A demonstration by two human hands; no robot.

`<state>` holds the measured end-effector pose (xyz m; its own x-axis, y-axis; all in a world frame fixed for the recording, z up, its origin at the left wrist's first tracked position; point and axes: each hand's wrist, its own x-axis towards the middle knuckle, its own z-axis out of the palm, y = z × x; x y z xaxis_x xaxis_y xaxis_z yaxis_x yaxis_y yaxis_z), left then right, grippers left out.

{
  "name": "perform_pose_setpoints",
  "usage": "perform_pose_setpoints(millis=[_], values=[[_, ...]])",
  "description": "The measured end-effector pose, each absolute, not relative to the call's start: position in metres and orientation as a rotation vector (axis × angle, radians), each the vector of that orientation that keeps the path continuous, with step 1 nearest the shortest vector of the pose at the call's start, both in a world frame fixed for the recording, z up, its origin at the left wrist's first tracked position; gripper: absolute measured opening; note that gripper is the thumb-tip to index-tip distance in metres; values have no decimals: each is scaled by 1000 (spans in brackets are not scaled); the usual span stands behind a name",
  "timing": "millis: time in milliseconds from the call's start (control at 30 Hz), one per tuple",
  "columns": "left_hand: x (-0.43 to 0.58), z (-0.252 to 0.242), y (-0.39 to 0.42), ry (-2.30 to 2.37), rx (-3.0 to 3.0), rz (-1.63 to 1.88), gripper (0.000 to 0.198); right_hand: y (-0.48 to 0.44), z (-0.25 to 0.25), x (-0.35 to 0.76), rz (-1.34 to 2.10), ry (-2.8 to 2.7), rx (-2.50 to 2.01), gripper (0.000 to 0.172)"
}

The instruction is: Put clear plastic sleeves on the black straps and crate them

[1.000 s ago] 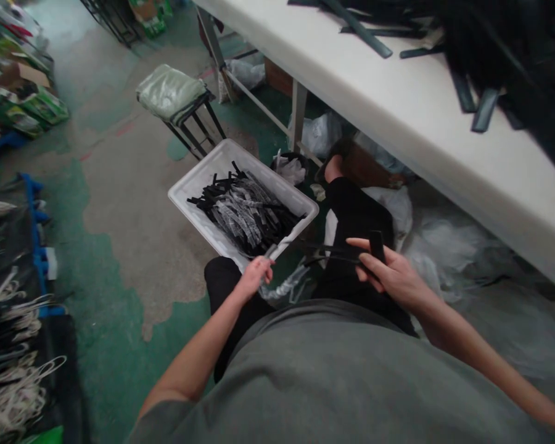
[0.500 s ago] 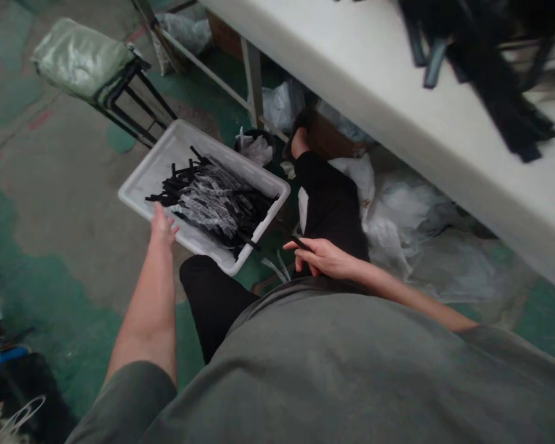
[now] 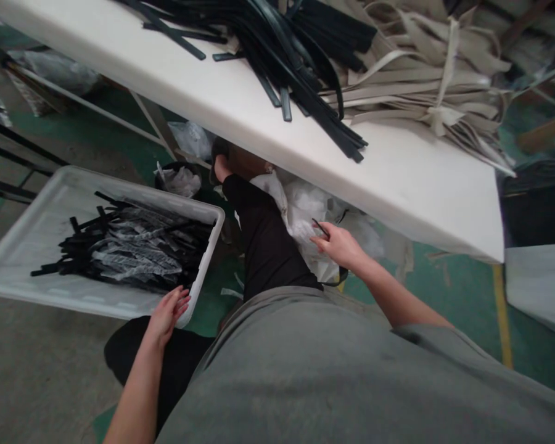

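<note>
My left hand rests flat on the near rim of a white plastic tray, fingers stretched out. The tray holds a heap of black strips, some in clear wrapping. My right hand is closed on a thin black strap over white plastic bags under the table. My black-trousered leg stretches between tray and bags.
A white table slants across the top, carrying a pile of black straps and beige straps. A small bin with crumpled plastic stands beyond the tray. Green and grey concrete floor lies around.
The view has swung right and up toward the table. My left hand moved from the tray's left rim to its near right corner. My right hand moved outward over the white bags.
</note>
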<state>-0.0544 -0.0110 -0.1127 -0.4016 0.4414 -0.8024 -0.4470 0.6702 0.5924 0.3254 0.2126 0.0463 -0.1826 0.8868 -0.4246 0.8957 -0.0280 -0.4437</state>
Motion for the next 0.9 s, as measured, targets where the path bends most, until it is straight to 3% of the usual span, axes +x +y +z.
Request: perform_pose_setpoints(millis=[100,267,433,667,900], values=[[-39,-101,-12,1742,178,884,40,223,22,337,-688,2125,1979,42],[-27,-68,-6,1752,405,939,64,227,12,343,-619,2142,2030,29],[-7,-7,9,1728,622,1015,52,234,38,356,-677,2293,2139,32],[25,60,46,1607,982,1025,42,215,18,347,-1391,2183,1875,26],[48,48,53,1505,1030,893,34,230,4,365,-1127,2162,2547,49]])
